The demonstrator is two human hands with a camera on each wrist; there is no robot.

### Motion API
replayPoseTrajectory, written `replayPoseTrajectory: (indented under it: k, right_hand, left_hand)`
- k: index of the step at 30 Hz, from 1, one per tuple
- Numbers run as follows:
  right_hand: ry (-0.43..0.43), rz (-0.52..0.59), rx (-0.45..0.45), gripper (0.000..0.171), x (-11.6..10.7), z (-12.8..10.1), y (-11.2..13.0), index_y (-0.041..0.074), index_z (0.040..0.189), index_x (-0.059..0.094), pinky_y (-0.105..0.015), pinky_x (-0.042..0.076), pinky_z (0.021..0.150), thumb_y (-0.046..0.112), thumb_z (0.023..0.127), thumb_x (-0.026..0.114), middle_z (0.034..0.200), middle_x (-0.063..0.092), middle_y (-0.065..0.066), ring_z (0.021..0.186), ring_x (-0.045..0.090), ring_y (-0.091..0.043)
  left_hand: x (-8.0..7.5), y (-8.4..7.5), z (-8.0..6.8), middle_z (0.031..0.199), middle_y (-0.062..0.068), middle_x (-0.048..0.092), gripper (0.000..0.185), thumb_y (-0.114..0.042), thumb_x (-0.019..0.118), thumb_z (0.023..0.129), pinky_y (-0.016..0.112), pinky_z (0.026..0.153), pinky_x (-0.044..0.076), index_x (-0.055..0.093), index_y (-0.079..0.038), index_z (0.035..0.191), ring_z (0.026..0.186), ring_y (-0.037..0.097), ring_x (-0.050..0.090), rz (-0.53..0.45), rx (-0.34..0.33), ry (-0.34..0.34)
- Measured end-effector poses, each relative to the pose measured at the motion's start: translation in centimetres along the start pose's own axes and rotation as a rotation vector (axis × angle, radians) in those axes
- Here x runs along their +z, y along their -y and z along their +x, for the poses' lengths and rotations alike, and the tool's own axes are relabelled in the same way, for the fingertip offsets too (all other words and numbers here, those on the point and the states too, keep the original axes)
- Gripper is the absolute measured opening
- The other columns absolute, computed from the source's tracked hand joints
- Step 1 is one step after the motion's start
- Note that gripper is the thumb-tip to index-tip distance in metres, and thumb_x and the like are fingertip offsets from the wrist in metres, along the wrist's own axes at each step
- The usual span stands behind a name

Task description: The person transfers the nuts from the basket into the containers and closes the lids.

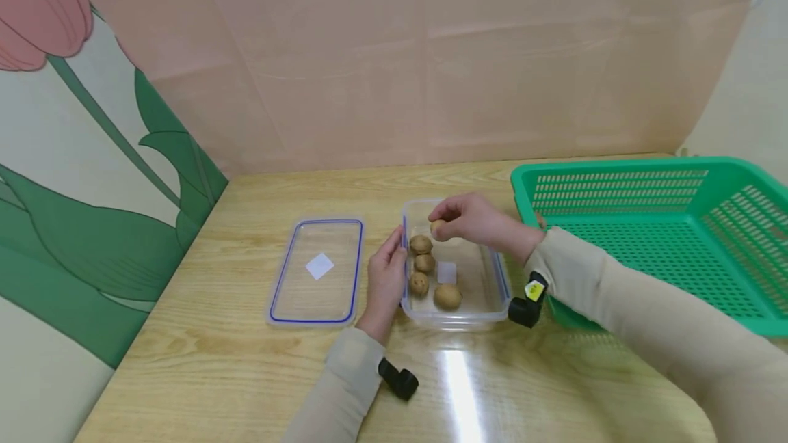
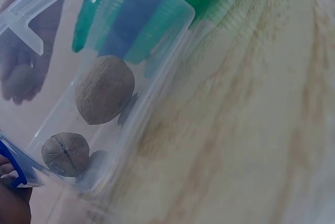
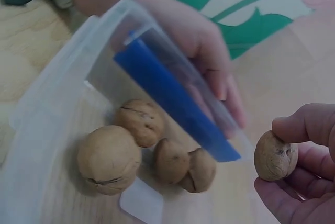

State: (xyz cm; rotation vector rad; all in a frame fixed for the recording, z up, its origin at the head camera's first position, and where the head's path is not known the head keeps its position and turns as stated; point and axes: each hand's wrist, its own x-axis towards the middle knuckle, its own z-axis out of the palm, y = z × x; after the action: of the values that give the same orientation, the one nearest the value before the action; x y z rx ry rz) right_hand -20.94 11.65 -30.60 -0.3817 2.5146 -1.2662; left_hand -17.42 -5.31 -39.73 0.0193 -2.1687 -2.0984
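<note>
Over the box (image 1: 500, 277), our right hand (image 1: 477, 221) pinched a walnut (image 1: 438, 227); our left hand (image 1: 386, 279) lay flat against its wall. A loose pinch risked dropping it onto the 4 walnuts (image 1: 431, 272) inside.

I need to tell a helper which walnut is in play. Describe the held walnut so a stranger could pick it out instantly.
Start at the light wooden table and find the clear plastic container with the blue-trimmed rim beside the green plastic basket. Four brown walnuts lie on its floor. The one meant is the fifth walnut, pinched in the right hand above the container's far end, not resting inside.
</note>
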Motion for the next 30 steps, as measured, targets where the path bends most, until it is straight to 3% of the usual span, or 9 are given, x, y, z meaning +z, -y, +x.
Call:
replayPoseTrajectory:
  k: [9, 14, 22, 30]
  right_hand:
    - [0.003, -0.078, -0.017, 0.032, 1.3, 1.2, 0.3, -0.001, 0.107, 0.064, -0.030, 0.051, 0.075, 0.009, 0.076, 0.068, 0.097, 0.067, -0.010, 0.087, 0.060, -0.020]
    - [0.030, -0.126, -0.031, 0.030, 1.8, 1.7, 0.3, -0.002, 0.104, 0.064, -0.031, 0.051, 0.078, 0.009, 0.076, 0.069, 0.097, 0.067, -0.010, 0.089, 0.059, -0.020]
    - [0.082, -0.208, -0.064, 0.020, 3.3, 2.3, 0.5, 0.002, 0.090, 0.066, -0.022, 0.049, 0.067, 0.007, 0.071, 0.069, 0.080, 0.065, -0.002, 0.075, 0.055, -0.013]
    - [0.042, -0.243, -0.076, 0.019, 4.2, 2.8, 0.3, 0.002, 0.087, 0.065, -0.020, 0.044, 0.060, 0.005, 0.069, 0.070, 0.072, 0.062, 0.000, 0.068, 0.052, -0.012]
  left_hand:
    - [0.0, -0.1, -0.1, 0.134, 0.005, 0.051, 0.040, -0.007, 0.047, 0.091, 0.034, 0.107, 0.038, 0.053, -0.011, 0.130, 0.125, 0.019, 0.046, 0.025, -0.009, -0.007]
    - [-0.2, -0.6, -0.2, 0.134, 0.005, 0.051, 0.040, -0.006, 0.047, 0.091, 0.034, 0.106, 0.038, 0.053, -0.010, 0.130, 0.125, 0.019, 0.046, 0.027, -0.010, -0.010]
    - [-0.1, -0.3, -0.1, 0.133, 0.007, 0.052, 0.040, -0.005, 0.047, 0.091, 0.033, 0.103, 0.041, 0.054, -0.011, 0.129, 0.123, 0.020, 0.048, 0.039, 0.001, -0.018]
    - [-0.1, -0.2, -0.1, 0.131, 0.010, 0.054, 0.039, -0.004, 0.047, 0.090, 0.035, 0.101, 0.043, 0.054, -0.008, 0.128, 0.121, 0.023, 0.050, 0.024, 0.025, -0.023]
